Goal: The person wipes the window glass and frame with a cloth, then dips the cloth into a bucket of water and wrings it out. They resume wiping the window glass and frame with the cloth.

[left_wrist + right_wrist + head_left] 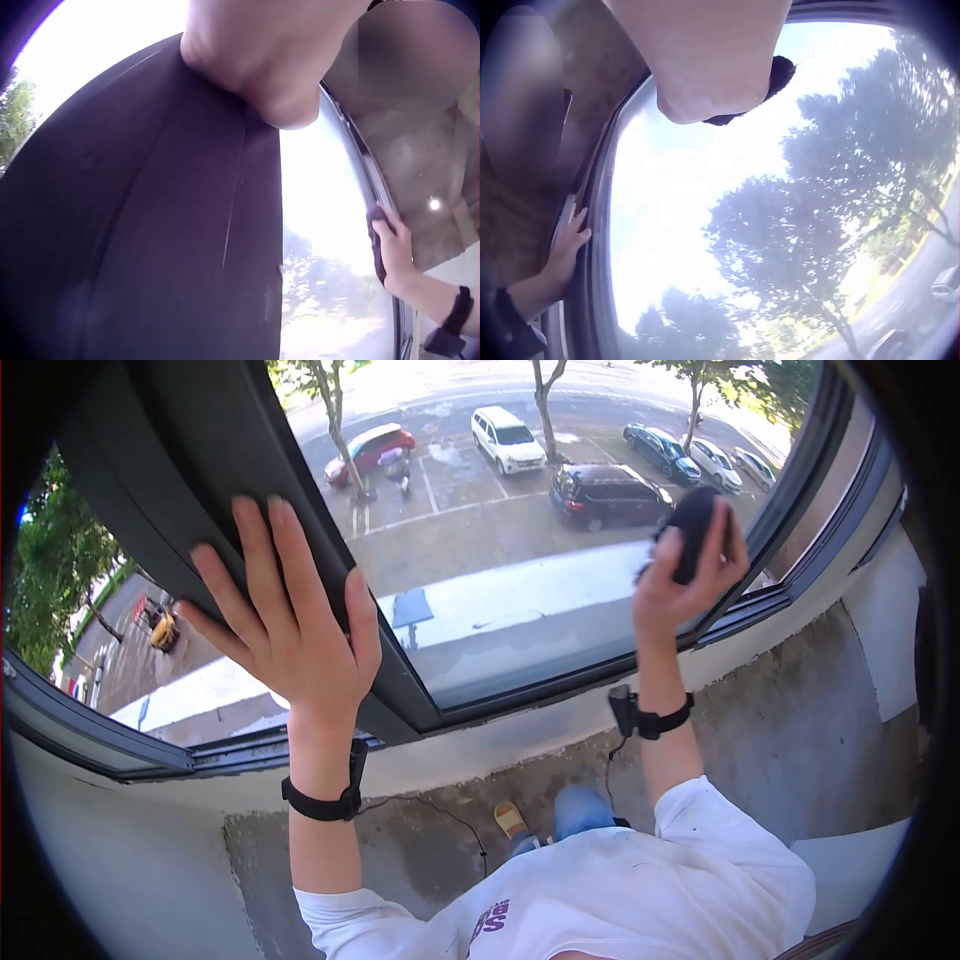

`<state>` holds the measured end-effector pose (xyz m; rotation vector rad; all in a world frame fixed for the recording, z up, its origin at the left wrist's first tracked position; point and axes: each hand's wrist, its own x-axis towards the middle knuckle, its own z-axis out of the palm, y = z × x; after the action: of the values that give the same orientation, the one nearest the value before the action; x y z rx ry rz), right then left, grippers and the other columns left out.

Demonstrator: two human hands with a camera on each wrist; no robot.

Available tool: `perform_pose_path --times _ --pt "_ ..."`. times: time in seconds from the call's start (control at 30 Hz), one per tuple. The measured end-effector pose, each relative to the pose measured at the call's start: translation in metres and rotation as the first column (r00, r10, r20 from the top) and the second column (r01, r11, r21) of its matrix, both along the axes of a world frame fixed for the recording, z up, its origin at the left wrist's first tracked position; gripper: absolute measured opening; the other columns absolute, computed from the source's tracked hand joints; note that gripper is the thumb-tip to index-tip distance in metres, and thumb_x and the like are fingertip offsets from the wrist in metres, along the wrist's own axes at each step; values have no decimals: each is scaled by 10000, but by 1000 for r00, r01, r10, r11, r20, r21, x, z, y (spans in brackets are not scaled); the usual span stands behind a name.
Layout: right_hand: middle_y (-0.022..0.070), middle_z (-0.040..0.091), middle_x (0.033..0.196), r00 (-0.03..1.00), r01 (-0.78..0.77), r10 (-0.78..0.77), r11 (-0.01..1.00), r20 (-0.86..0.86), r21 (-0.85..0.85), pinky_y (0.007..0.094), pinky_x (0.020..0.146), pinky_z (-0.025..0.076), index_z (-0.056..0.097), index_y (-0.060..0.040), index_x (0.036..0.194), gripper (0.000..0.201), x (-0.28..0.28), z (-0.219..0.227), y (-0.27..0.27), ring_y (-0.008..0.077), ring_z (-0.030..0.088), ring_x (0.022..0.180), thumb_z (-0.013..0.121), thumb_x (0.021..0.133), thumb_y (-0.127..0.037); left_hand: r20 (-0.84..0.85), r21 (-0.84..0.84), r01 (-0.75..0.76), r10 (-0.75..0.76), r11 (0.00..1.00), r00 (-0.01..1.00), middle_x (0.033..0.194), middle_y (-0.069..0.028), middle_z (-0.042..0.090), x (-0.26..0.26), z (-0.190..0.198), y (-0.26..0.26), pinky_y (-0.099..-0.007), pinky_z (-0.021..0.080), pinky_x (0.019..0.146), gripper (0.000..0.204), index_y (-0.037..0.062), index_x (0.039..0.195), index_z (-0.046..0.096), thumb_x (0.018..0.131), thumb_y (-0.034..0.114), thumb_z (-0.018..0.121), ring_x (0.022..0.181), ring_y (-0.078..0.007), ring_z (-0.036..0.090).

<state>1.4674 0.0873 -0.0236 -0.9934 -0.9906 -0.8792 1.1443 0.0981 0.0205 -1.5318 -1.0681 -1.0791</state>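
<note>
My left hand (290, 610) lies flat with spread, straight fingers on the wide dark window frame (170, 470). In the right hand (690, 580) is a black oval pad (695, 525) with a fuzzy edge, gripped between thumb and fingers and held at the window pane (500, 600). The left wrist view shows the same pad (377, 244) standing along the glass. From the right wrist, the hand (712, 75) covers most of the pad, and only its dark fuzzy rim (782, 73) sticks out.
Below the window runs a pale wall (480, 755) over a stained concrete floor (400, 850). Thin cables hang from both wrist straps. A foot in a yellow sandal (509, 818) stands near the wall. Outside are parked cars (610, 495) and trees.
</note>
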Motion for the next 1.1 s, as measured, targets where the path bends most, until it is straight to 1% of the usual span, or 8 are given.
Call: perform_pose_path --times 0.27,0.37,0.43,0.47,0.53,0.7,0.83,1.1 --pt "-145 562 1364 728 -103 212 974 652 -202 274 877 426 694 -485 1248 455 -89 -70 -12 132 475 1107 683 870 -231 -59 -58 11 -15 998 998 1629 -165 349 -4 0 -8 -633 31 1223 664 32 1567 367 996 329 528 1536 -441 193" --pt "-111 589 1310 676 -45 239 958 697 -284 305 906 433 715 -477 1170 449 -6 -117 -21 165 460 1156 871 768 -351 -58 -47 -15 13 999 998 1628 -170 349 -2 -3 -5 -632 42 1227 660 15 1562 365 1002 330 516 1536 -441 191" --pt "64 603 1289 843 -224 387 884 373 -410 379 926 434 657 -219 1333 528 74 -158 -8 228 479 1159 806 842 -339 -58 -35 -28 26 999 998 1628 -172 348 -2 -6 -3 -629 43 1228 655 15 1563 362 1007 330 508 1536 -442 190" --pt "147 592 1297 816 119 -23 985 577 -129 430 951 422 598 -109 1407 562 102 -130 -12 292 489 1172 739 885 -265 -46 -33 -33 32 999 998 1628 -174 347 -2 -5 -2 -625 44 1229 651 14 1564 359 1013 330 500 1536 -443 190" --pt "186 523 1427 983 170 -163 982 82 -82 439 1006 357 596 -69 1425 535 117 -76 -10 338 484 1217 674 902 -147 -36 -39 -50 49 998 998 1635 -173 333 0 -2 0 -619 45 1230 641 14 1569 344 1024 320 487 1538 -443 180" --pt "85 551 1455 987 -66 72 997 145 -41 391 1004 319 673 -203 1375 567 79 30 -7 247 466 1183 719 814 -129 -3 -95 -82 82 992 997 1664 -178 261 8 -13 -9 -597 53 1235 599 6 1592 268 1072 255 428 1546 -446 133" --pt "-103 609 1353 821 -154 225 972 525 -176 287 828 466 754 -400 1191 544 73 -16 -20 167 555 987 811 696 -185 37 -69 -86 88 994 995 1662 -198 251 18 -15 -8 -585 67 1237 606 -11 1596 244 1067 231 411 1537 -467 139" --pt "51 526 1490 999 -53 54 990 4 -131 387 936 368 703 -283 1305 464 193 -6 -24 279 438 1102 698 847 -209 128 -34 -159 162 987 978 1680 -196 197 36 -29 -2 -556 109 1241 581 0 1613 196 1093 226 328 1530 -470 147"
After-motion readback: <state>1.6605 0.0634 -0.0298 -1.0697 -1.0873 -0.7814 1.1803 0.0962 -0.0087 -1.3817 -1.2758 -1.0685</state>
